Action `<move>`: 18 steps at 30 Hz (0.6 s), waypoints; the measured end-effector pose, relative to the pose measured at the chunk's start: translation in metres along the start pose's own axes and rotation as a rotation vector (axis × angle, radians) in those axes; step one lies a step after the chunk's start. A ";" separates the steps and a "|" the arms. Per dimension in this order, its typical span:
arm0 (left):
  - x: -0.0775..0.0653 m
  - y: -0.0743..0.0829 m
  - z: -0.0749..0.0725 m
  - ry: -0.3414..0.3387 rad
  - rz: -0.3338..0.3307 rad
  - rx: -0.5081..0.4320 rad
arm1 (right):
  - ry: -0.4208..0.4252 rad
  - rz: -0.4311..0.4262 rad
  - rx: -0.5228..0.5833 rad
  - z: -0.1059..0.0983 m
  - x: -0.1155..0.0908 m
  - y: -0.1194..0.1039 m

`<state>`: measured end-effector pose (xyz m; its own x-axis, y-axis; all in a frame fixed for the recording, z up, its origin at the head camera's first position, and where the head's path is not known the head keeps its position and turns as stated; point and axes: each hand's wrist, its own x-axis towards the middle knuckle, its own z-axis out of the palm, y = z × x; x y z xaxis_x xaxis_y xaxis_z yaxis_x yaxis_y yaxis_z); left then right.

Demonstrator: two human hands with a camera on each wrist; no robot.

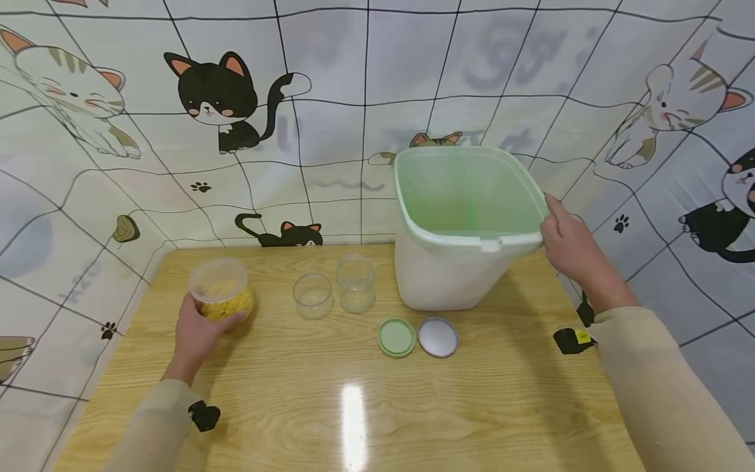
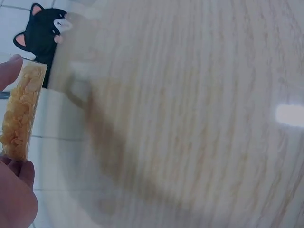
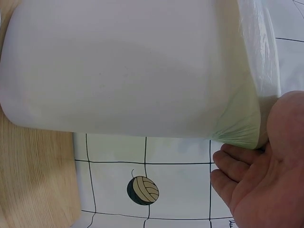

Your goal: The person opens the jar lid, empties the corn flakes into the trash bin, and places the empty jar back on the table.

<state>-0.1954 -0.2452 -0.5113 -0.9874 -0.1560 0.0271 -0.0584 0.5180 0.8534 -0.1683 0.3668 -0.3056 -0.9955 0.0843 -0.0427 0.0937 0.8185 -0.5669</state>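
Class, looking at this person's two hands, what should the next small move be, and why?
Probably, if the bin stands steady, let the right hand release its rim. That hand grips the bin while the left hand holds the container of yellow flakes, so neither seems free for the clear jars or the two lids.

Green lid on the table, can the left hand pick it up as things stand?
Probably not: the left hand is holding the tub of yellow flakes, though nothing seems to stand between that hand and the green lid.
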 end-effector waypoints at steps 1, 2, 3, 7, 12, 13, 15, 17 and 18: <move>0.000 0.003 0.000 -0.002 0.015 -0.004 | 0.000 0.000 0.000 0.000 0.000 0.000; -0.001 0.005 -0.001 -0.005 0.026 -0.006 | 0.002 -0.002 0.001 0.000 0.000 0.000; -0.001 0.008 -0.001 -0.009 0.036 -0.010 | 0.000 -0.002 0.003 0.000 0.000 0.001; -0.005 0.020 -0.004 -0.039 0.040 -0.010 | -0.006 -0.001 0.003 0.000 -0.001 0.001; -0.008 0.033 -0.005 -0.065 0.061 0.010 | -0.010 -0.005 0.003 0.000 -0.002 0.000; -0.009 0.035 -0.005 -0.070 0.071 0.010 | -0.010 -0.007 0.003 0.000 -0.001 0.000; -0.010 0.040 -0.005 -0.080 0.087 0.014 | -0.008 -0.011 0.005 0.000 -0.001 0.001; -0.011 0.044 -0.004 -0.094 0.105 0.018 | -0.002 -0.023 0.006 0.000 -0.001 0.001; -0.012 0.047 -0.003 -0.102 0.113 0.024 | 0.001 -0.028 0.008 0.000 -0.001 0.001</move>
<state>-0.1861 -0.2216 -0.4698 -0.9977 -0.0100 0.0677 0.0512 0.5479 0.8350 -0.1674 0.3675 -0.3065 -0.9977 0.0619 -0.0258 0.0655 0.8159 -0.5745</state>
